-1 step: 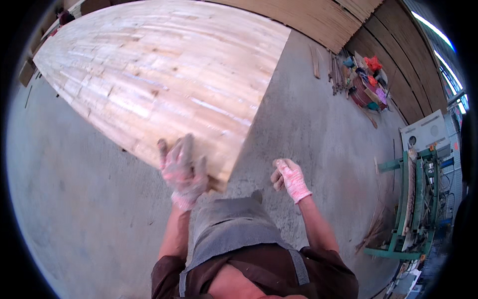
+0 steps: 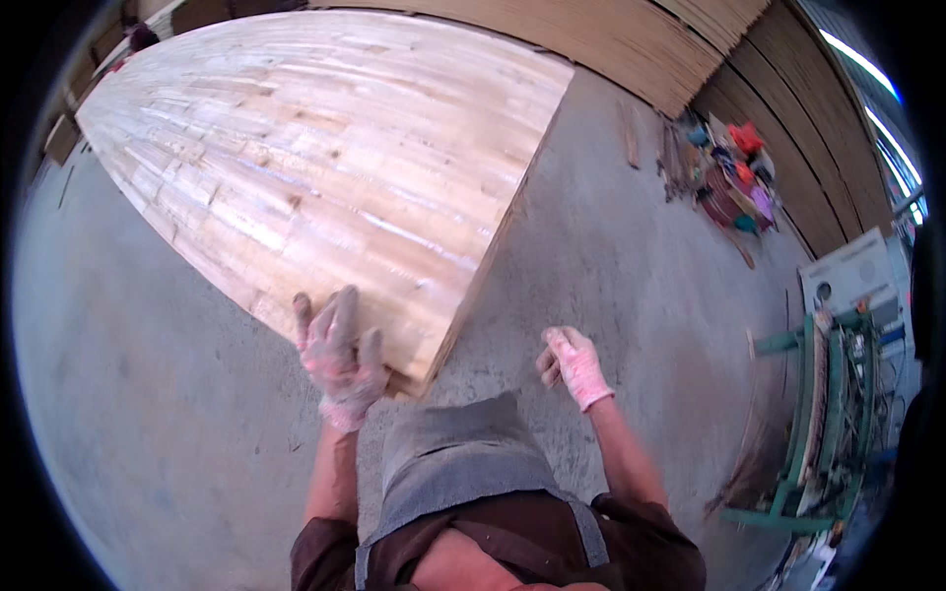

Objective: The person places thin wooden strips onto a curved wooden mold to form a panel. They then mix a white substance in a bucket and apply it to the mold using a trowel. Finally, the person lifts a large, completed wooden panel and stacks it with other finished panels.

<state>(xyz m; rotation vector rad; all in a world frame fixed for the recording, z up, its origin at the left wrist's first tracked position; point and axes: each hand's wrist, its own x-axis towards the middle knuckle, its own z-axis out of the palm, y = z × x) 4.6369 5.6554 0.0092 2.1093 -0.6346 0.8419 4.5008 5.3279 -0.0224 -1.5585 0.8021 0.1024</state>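
Observation:
My left hand (image 2: 340,362), in a pink and white work glove with grey-soiled fingers, lies on the near corner of a large pale wooden panel (image 2: 325,148). Its fingers are spread over the surface. The panel is made of many narrow strips joined side by side and rests on top of a stack, whose layered edge shows along the right side. To the right of that corner, apart from the wood, my right hand (image 2: 574,369) hangs in the air in a matching glove. Its fingers are curled in, and nothing shows in them.
Tall stacks of brown boards (image 2: 591,44) line the far side and the far right. A heap of coloured rags and scraps (image 2: 734,182) lies on the concrete floor (image 2: 611,236). A green metal machine frame (image 2: 833,424) stands at right. Another person (image 2: 141,37) is at the far left.
The view has shifted a little, and the stack's near corner sits lower and further left in it, with more of its side edge showing. My left hand stays spread on the wood; my right stays curled.

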